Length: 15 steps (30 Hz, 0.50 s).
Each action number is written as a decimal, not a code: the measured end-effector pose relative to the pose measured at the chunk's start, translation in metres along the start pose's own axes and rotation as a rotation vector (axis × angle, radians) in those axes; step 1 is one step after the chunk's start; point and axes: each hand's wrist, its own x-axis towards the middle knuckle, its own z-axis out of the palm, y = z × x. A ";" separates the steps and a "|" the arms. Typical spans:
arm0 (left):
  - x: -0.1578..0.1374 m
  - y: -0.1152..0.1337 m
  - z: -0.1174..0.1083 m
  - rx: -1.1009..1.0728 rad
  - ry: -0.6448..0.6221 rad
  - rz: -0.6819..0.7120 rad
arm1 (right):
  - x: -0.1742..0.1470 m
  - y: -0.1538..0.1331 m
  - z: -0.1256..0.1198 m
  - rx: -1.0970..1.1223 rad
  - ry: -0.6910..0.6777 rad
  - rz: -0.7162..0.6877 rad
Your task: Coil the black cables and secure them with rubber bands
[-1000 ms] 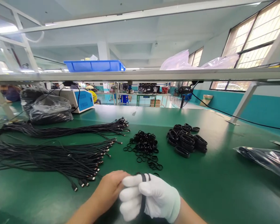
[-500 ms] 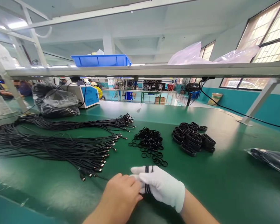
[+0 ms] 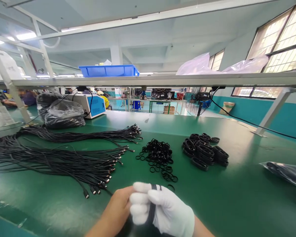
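Observation:
My right hand (image 3: 162, 207), in a white glove, has its fingers bent and its thumb pressed over several strands of a black cable (image 3: 151, 212) lying across the palm. Dark bands circle its forefinger near the knuckle. My bare left hand (image 3: 118, 205) is closed right behind the gloved fingers, its fingertips hidden by them. A thin black cable runs to it from the near cable bundle (image 3: 88, 161), whose plug ends point toward me and to the right. Beyond my hands lies a pile of small black rings (image 3: 160, 151), with one loose ring (image 3: 171, 187) close to the glove.
Coiled black cables (image 3: 204, 151) are stacked right of the rings. A second cable bundle (image 3: 93, 135) lies farther back. At the left rear stand a filled plastic bag (image 3: 64, 113) and a blue-and-white machine (image 3: 96, 105). Another bag (image 3: 286, 172) lies at right. A shelf (image 3: 158, 81) spans overhead.
My left hand has slid behind the gloved hand, so its fingers are now hidden. The gloved fingers have curled in further, and both hands sit slightly lower. The view has tilted up a little.

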 end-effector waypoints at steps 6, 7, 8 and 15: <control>-0.013 0.005 0.014 0.665 0.059 -0.075 | 0.002 -0.012 -0.010 0.100 0.404 -0.182; -0.014 0.008 0.018 0.740 0.045 -0.069 | 0.002 -0.012 -0.012 0.073 0.469 -0.182; -0.015 0.012 0.023 0.801 0.042 -0.049 | 0.002 -0.012 -0.014 0.045 0.521 -0.177; -0.013 0.013 0.032 0.944 0.008 0.335 | 0.001 -0.004 -0.012 -0.123 0.595 -0.087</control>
